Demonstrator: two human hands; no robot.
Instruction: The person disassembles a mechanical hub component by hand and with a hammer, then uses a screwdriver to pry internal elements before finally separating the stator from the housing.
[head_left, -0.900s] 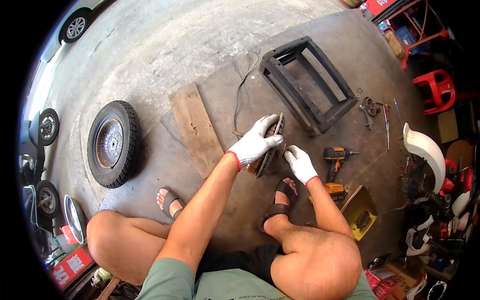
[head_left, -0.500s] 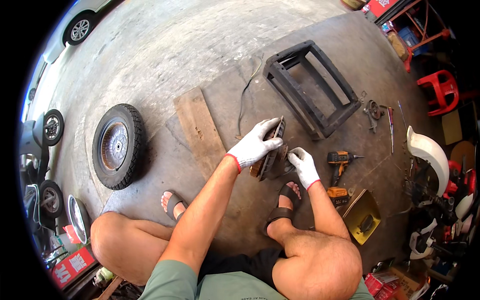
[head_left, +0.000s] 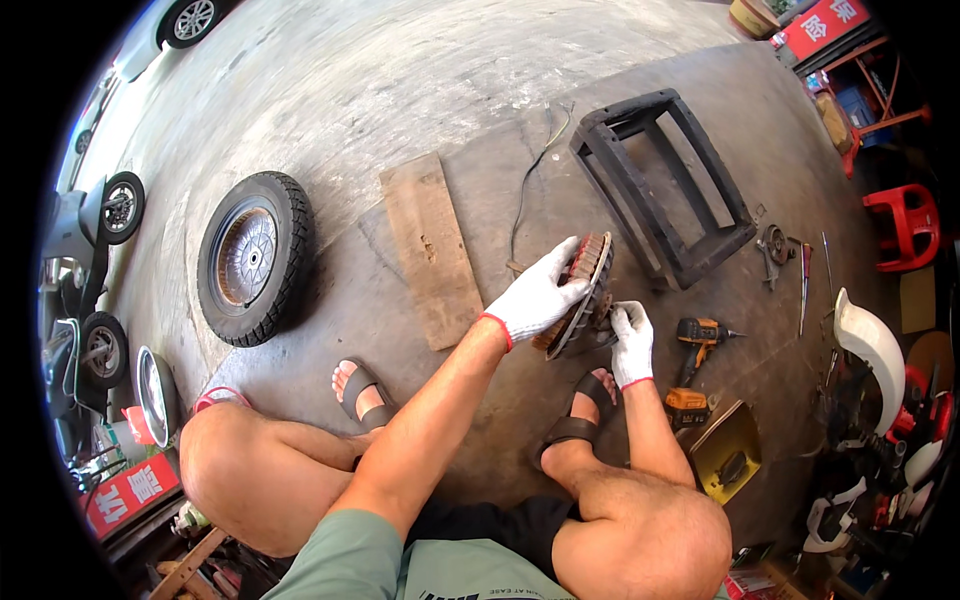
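Observation:
My left hand [head_left: 540, 298], in a white glove with a red cuff, grips a round hub motor stator [head_left: 592, 282] by its rim. The stator is held tilted on edge above the floor, with reddish copper windings showing around its side. My right hand [head_left: 632, 346], gloved the same way, is closed with fingers pinched at the stator's centre, on its right side. What exactly those fingertips touch there is partly hidden. A spoked-pattern wheel with a black tyre [head_left: 256, 258] stands to the left.
A wooden board [head_left: 432, 250] lies ahead, near a thin cable [head_left: 522, 190]. Beyond my hands is a black metal frame [head_left: 665, 190]. An orange-black cordless drill [head_left: 697, 350] and a yellow tray-like part [head_left: 728, 455] lie right. A white fender [head_left: 870, 350] and cluttered parts line the right edge.
The stator has turned in my hands, so more of its windings now face me. The whole view has shifted, with the floor things appearing further right.

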